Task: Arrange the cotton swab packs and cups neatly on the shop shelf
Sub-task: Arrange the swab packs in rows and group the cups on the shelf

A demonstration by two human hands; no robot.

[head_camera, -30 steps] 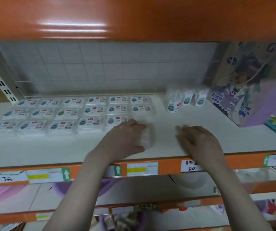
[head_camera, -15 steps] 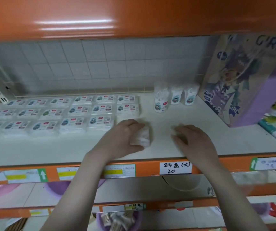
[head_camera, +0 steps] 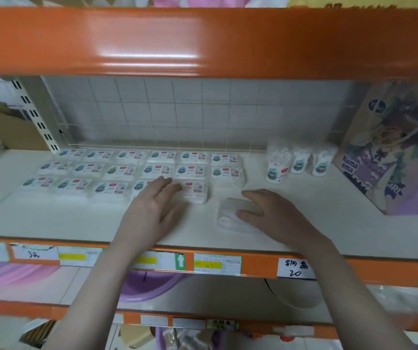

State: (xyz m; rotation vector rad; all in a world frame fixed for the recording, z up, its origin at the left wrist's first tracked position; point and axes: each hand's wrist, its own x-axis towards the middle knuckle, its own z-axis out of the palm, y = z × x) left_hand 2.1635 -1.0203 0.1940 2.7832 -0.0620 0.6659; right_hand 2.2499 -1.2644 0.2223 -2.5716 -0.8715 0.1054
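white shelf — left grip spread on packs, right grip flat on loose pack, cups behind.

"Kuma ema" on the illustrated purple bag, handwritten "20" on a white shelf-edge price tag

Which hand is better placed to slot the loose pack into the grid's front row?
The right hand: its fingers already rest on the loose pack, just in front of the gap at the front row's end. The left hand lies open over the front-row packs, holding nothing.
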